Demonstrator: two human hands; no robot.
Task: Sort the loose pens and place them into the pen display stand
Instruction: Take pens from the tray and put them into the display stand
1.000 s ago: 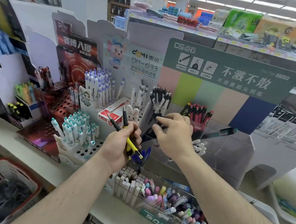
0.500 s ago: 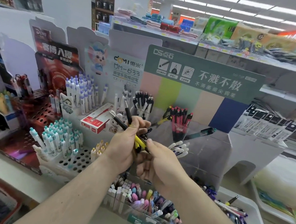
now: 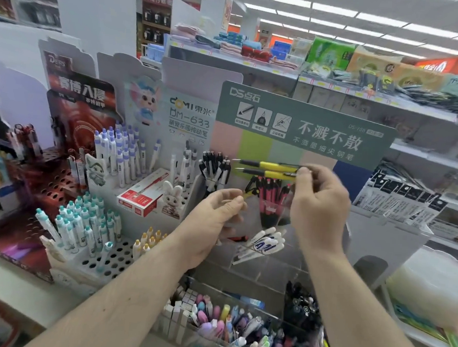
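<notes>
Yellow pens [image 3: 269, 170], two, pinched level in right hand [image 3: 318, 205] just above the red pen cup [image 3: 272, 200], likely being matched to a slot in the pen display stand [image 3: 300, 129]. Left hand [image 3: 217, 215], left of cup, fingers loosely curled; contents unclear.

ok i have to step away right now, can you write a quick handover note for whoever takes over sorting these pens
Right hand: pinches two yellow pens by one end, held level above the red pens in the clear stand.
Left hand: fingers curled in front of the stand; whether it holds anything is unclear.
Done: black and white pens, red pens and a white bunch already sit in the stand.
Left: drop the two yellow pens into a slot, then sort any remaining loose pens.
</notes>
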